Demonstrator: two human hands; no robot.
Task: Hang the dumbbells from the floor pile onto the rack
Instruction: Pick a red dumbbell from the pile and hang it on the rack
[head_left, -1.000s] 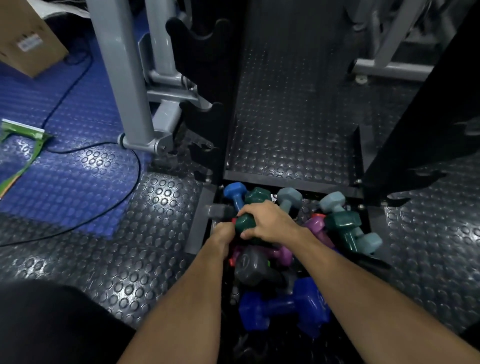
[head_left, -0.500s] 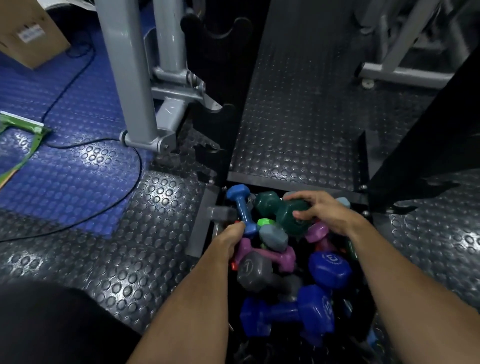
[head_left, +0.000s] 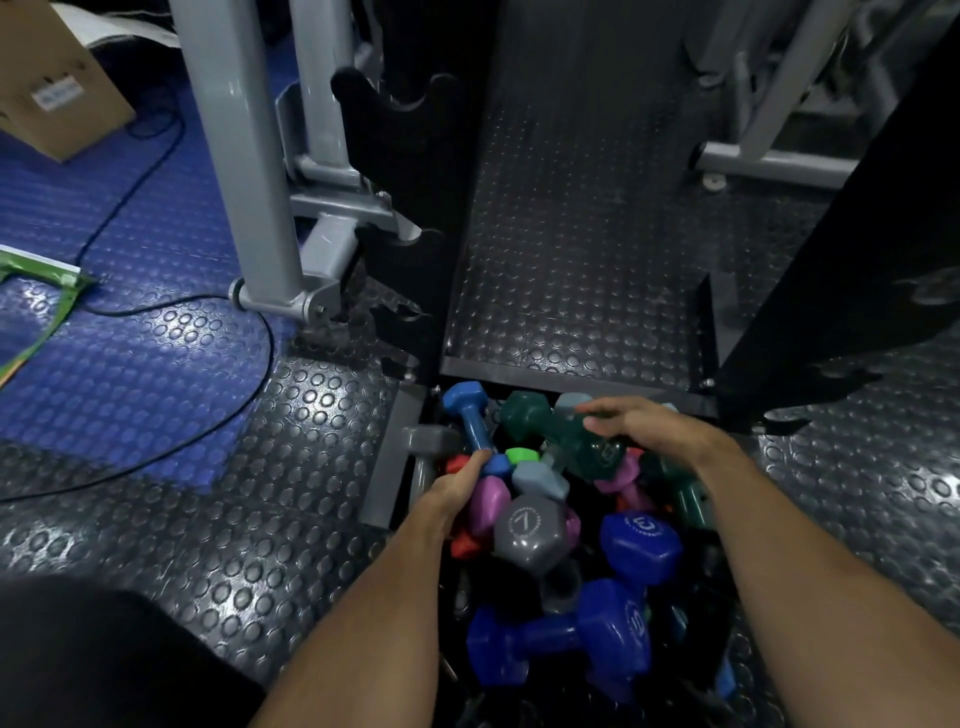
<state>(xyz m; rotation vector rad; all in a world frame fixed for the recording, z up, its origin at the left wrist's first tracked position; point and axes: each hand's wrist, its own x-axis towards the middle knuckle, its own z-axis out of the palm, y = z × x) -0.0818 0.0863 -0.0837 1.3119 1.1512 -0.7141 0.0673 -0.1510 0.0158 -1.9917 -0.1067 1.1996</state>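
**Picking from the pile**

We are at the pick-up step. Our left hand (head_left: 464, 480) is closed around the near end of the light blue dumbbell (head_left: 471, 423), whose long axis runs away from us, far head toward the rack (head_left: 415, 171). Our right hand (head_left: 647, 423) rests spread and unclenched on the dark green dumbbell (head_left: 558, 431), lying diagonally atop the floor pile. Next, in our judgement, we need a firm grip and a lift.

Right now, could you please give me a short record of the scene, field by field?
left hand: gripping the small blue dumbbell near its lower end
right hand: open, fingers spread on the dark green dumbbell
pile: mixed colours, on the floor at the rack's foot
rack: visible notches empty
nearest: big blue dumbbell
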